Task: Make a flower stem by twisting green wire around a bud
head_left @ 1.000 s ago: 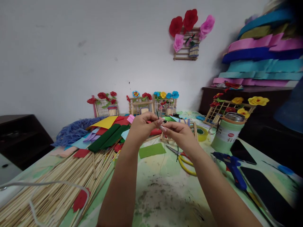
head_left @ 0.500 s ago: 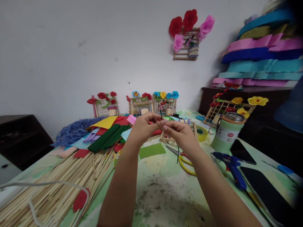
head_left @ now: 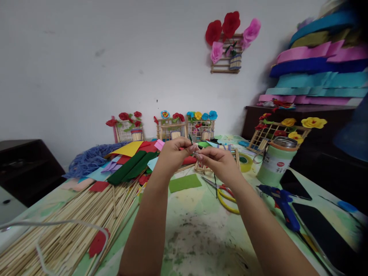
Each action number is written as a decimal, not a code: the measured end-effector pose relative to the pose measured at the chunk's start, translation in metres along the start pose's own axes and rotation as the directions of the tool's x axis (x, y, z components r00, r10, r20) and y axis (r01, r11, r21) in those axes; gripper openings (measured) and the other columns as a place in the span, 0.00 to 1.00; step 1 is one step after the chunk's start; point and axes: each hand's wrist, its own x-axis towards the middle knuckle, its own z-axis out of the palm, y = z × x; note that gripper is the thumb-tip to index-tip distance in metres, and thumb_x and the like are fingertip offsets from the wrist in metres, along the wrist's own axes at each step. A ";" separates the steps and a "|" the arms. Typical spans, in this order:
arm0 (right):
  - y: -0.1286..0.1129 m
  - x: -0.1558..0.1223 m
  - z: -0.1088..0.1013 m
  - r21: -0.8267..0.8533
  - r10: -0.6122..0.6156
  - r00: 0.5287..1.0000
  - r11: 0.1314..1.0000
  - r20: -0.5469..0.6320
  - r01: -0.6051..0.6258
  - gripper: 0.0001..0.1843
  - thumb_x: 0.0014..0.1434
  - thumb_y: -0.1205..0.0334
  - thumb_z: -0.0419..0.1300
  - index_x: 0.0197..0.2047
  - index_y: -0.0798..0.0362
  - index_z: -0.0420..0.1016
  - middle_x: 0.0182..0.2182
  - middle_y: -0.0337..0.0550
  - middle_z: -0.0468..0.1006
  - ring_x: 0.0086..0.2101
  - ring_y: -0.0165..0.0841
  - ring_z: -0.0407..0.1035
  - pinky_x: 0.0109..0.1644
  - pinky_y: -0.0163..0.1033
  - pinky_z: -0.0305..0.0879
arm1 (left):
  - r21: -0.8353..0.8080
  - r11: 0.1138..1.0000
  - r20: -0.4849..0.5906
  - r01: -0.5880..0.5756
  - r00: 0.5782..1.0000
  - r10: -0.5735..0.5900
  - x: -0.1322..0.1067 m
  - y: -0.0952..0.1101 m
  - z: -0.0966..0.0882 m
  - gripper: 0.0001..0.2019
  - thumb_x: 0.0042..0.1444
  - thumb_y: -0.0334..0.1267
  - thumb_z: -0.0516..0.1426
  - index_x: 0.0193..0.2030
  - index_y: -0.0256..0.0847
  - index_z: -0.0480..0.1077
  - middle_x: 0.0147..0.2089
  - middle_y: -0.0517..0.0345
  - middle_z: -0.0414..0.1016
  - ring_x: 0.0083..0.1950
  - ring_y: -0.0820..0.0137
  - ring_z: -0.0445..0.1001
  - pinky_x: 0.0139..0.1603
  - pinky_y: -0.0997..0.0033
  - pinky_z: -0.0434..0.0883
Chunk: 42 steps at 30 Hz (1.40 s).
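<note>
My left hand (head_left: 172,155) and my right hand (head_left: 220,163) are raised together above the table (head_left: 201,237), fingertips meeting. Both pinch a thin dark green wire stem (head_left: 191,141) between them; its short tip pokes up above the fingers and a thin strand hangs down below my right hand. Beneath my right hand lie yellow-handled scissors (head_left: 225,197) and a small stick frame (head_left: 202,167). A green felt piece (head_left: 184,183) lies under the hands.
A heap of bamboo sticks (head_left: 69,226) fills the left. Coloured felt sheets (head_left: 129,157) and blue yarn (head_left: 87,159) lie behind it. A blue glue gun (head_left: 283,205), a green jar (head_left: 276,161), tape roll (head_left: 245,161) and phones (head_left: 323,230) sit right. Flower frames (head_left: 172,126) line the wall.
The hands have stayed close together, with small finger movements on the wire; its upright tip has shifted slightly left and leans.
</note>
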 end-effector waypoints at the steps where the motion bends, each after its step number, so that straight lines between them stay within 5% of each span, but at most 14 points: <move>1: 0.000 0.000 0.000 -0.026 -0.022 1.000 0.999 -0.010 0.022 0.09 0.53 0.56 0.63 0.30 0.53 0.80 0.24 0.38 0.73 0.24 0.26 0.60 0.27 0.35 0.55 | 0.008 1.000 0.000 0.007 1.000 -0.007 0.000 0.001 0.000 0.12 0.49 0.41 0.60 0.20 0.38 0.68 0.25 0.62 0.65 0.30 0.75 0.63 0.34 0.74 0.60; 17: 0.000 -0.001 -0.004 -0.224 -0.100 0.995 0.969 0.030 0.105 0.05 0.54 0.62 0.62 0.32 0.54 0.78 0.28 0.42 0.76 0.28 0.29 0.66 0.30 0.36 0.62 | -0.055 0.993 -0.114 0.100 0.988 -0.105 0.004 -0.006 -0.004 0.14 0.48 0.47 0.60 0.25 0.37 0.68 0.24 0.61 0.69 0.23 0.77 0.58 0.25 0.75 0.56; 22: 0.006 0.001 -0.003 -0.284 -0.138 0.989 0.947 0.053 0.147 0.10 0.57 0.64 0.57 0.39 0.51 0.80 0.30 0.42 0.75 0.28 0.30 0.65 0.31 0.37 0.61 | 0.039 0.997 -0.119 0.064 0.991 -0.059 0.003 -0.007 -0.001 0.12 0.53 0.46 0.57 0.27 0.38 0.67 0.26 0.59 0.70 0.25 0.76 0.61 0.28 0.74 0.58; 26: 0.013 0.002 -0.002 -0.303 -0.162 0.986 0.938 0.038 0.166 0.10 0.57 0.65 0.57 0.36 0.50 0.81 0.32 0.43 0.74 0.32 0.32 0.67 0.36 0.40 0.64 | 0.094 0.996 -0.134 0.007 0.991 0.005 0.001 -0.002 0.006 0.11 0.56 0.43 0.55 0.27 0.38 0.67 0.28 0.59 0.70 0.30 0.74 0.66 0.33 0.74 0.62; 37: 0.006 0.002 0.006 -0.115 -0.032 0.994 0.993 -0.104 0.020 0.06 0.50 0.63 0.64 0.25 0.54 0.75 0.34 0.46 0.76 0.35 0.33 0.71 0.37 0.40 0.66 | 0.122 0.992 -0.205 0.010 0.979 0.015 0.001 -0.003 0.011 0.12 0.55 0.45 0.56 0.29 0.39 0.67 0.27 0.59 0.69 0.30 0.73 0.66 0.34 0.73 0.62; 42: 0.009 0.002 0.009 0.142 0.124 0.992 0.982 -0.001 -0.122 0.11 0.46 0.59 0.67 0.25 0.54 0.70 0.27 0.41 0.76 0.28 0.30 0.71 0.33 0.38 0.66 | 0.098 0.995 -0.219 0.012 0.976 0.009 0.001 -0.005 0.011 0.12 0.54 0.46 0.57 0.28 0.39 0.67 0.27 0.60 0.68 0.29 0.73 0.66 0.33 0.73 0.62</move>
